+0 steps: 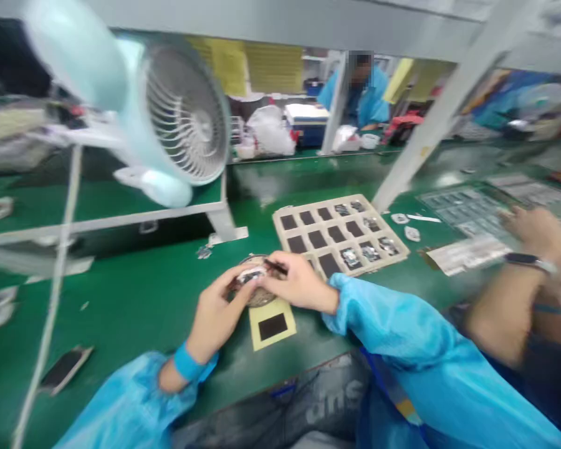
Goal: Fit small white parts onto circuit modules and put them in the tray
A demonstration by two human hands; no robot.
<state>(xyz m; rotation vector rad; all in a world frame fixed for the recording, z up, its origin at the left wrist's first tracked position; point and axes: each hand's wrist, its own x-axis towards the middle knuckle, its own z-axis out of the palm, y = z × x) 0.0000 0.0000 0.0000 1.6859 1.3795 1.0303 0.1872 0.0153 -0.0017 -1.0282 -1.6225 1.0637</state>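
My left hand (219, 308) pinches a small white-and-dark part (252, 273), too blurred to name more exactly. My right hand (297, 282) meets it from the other side, thumb at the part, fingers closed around a slim dark object (277, 267) whose kind is unclear. Both hands are over a round, speckled disc (260, 298), mostly covered by the fingers. Just in front of the disc lies a yellow card (257, 340) with a black rectangle (272, 327) on it.
Behind my right hand lies a beige compartment tray (321, 226) with black pads and several small parts. A pale blue fan (187, 118) stands at upper left, with a cable (58, 280) below. On the right, another person's arm (505, 305) reaches over clear trays (462, 209). A slanted post (430, 125) rises nearby.
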